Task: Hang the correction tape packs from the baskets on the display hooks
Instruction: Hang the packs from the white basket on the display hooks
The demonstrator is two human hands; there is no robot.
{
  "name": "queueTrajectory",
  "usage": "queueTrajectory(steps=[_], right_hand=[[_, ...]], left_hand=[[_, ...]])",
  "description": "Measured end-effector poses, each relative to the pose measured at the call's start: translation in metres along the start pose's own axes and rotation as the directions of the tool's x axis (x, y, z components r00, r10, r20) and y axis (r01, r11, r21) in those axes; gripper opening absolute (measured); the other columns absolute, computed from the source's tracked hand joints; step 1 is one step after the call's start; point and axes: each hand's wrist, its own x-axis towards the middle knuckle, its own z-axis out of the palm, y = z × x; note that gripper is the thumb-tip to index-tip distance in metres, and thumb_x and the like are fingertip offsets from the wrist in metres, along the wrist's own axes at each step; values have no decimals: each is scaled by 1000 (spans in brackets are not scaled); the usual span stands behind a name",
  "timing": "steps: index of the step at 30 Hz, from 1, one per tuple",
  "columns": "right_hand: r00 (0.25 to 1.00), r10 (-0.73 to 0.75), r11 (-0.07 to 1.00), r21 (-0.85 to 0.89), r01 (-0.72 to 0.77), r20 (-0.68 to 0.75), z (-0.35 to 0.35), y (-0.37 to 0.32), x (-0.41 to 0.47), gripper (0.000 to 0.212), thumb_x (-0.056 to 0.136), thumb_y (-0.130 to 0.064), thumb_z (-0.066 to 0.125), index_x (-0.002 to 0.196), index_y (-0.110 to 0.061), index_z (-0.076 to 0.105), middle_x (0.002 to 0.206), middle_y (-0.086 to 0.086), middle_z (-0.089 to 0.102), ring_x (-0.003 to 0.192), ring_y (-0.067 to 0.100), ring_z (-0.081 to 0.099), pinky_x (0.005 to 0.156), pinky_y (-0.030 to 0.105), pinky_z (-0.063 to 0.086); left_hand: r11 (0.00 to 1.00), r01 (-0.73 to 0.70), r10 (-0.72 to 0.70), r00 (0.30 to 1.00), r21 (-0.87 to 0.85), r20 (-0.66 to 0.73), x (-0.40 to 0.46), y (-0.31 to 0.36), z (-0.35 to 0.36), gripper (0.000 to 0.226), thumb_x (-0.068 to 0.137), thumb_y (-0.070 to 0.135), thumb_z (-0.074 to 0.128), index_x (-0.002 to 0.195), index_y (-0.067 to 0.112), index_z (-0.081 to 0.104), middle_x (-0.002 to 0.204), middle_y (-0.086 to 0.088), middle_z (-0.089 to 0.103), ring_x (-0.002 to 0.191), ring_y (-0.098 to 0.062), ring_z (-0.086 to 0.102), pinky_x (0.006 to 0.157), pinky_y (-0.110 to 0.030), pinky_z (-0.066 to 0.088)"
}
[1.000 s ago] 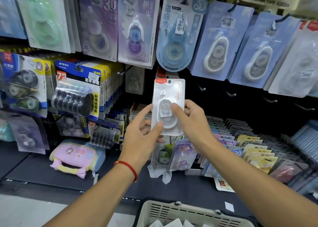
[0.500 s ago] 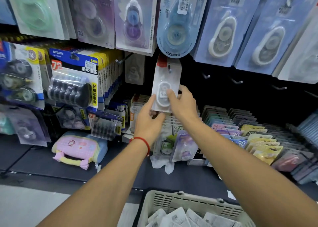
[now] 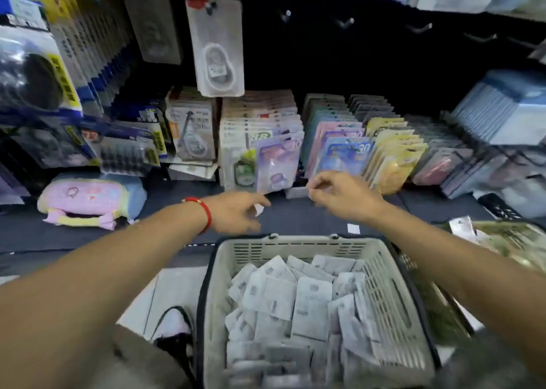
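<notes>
Both my hands are over the shelf just past the basket, holding nothing: left hand with fingers loosely curled, right hand same, though it's blurry. One clear correction tape pack hangs on its display hook up top. The rest of the packs sit piled in the basket below my arms. Bare hooks stick out to the right of it.

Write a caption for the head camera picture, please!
Both empty hands, left and right, above a basket of correction tape packs; one pack hangs.
</notes>
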Motion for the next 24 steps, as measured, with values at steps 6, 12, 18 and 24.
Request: queueTrajectory(steps=[6, 12, 18, 24], right_hand=[[868, 297, 843, -536, -42, 399, 14, 107, -81, 26, 99, -28, 64, 124, -20, 68, 120, -2, 71, 117, 23, 65, 92, 26, 45], [694, 306, 814, -557, 164, 651, 68, 161, -130, 77, 96, -27, 72, 162, -29, 33, 166, 3, 33, 146, 26, 41, 115, 41, 42], [746, 113, 634, -625, 454, 657, 96, 175, -150, 67, 89, -11, 73, 149, -25, 45, 172, 7, 17, 154, 29, 26, 116, 45, 38], [911, 120, 902, -427, 65, 394, 64, 169, -128, 39, 82, -48, 82, 109, -30, 60, 114, -6, 66, 113, 22, 62, 90, 36, 49]], left_hand=[[913, -68, -111, 908, 403, 405, 0, 17, 106, 55, 103, 28, 60, 156, 23, 45, 151, -8, 55, 136, -28, 52, 106, -31, 42], [967, 83, -179, 895, 241, 409, 4, 21, 220, 50, 101, 33, 63, 148, 24, 52, 148, -9, 56, 133, -29, 55, 108, -37, 46], [972, 214, -233, 934, 98, 270, -7, 15, 283, 29, 97, 25, 69, 125, 22, 68, 134, -7, 60, 123, -25, 60, 95, -27, 44], [953, 250, -235, 967, -174, 99, -13, 7, 257, 22, 97, 13, 72, 117, 22, 72, 108, 1, 60, 103, -20, 61, 89, -26, 47]])
